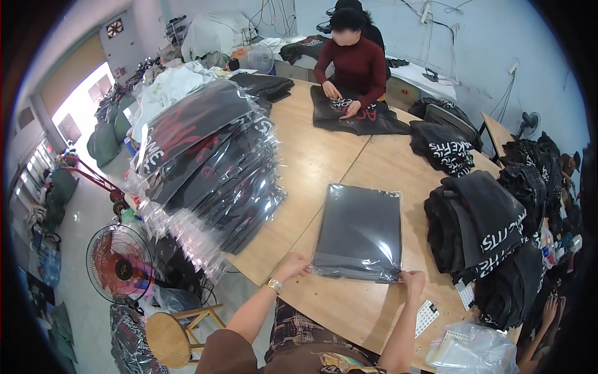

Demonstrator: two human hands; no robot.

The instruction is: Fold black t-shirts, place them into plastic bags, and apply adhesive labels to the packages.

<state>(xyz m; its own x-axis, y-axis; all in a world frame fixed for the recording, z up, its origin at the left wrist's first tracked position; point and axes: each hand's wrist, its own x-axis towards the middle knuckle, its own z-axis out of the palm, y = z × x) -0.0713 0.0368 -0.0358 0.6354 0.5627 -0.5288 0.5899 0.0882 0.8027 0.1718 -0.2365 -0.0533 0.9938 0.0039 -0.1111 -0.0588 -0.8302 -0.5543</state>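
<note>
A folded black garment in a clear plastic bag (357, 227) lies flat on the wooden table in front of me. My left hand (294, 266) pinches the bag's near left corner, with a gold watch on that wrist. At the near right corner, my right hand (412, 282) grips the plastic between thumb and fingers. Light glints off the film along the near edge. To the left rises a tall, leaning pile of bagged black garments (205, 168). Folded dark garments with white lettering (479, 218) are stacked on the right.
Across the wooden table (299, 162), a person (352, 62) in a dark red top handles a black garment (358, 115). Loose clear bags (473, 349) and a white sticker sheet (427, 318) lie near right. A standing fan (119, 262) and wooden stool (168, 340) are left.
</note>
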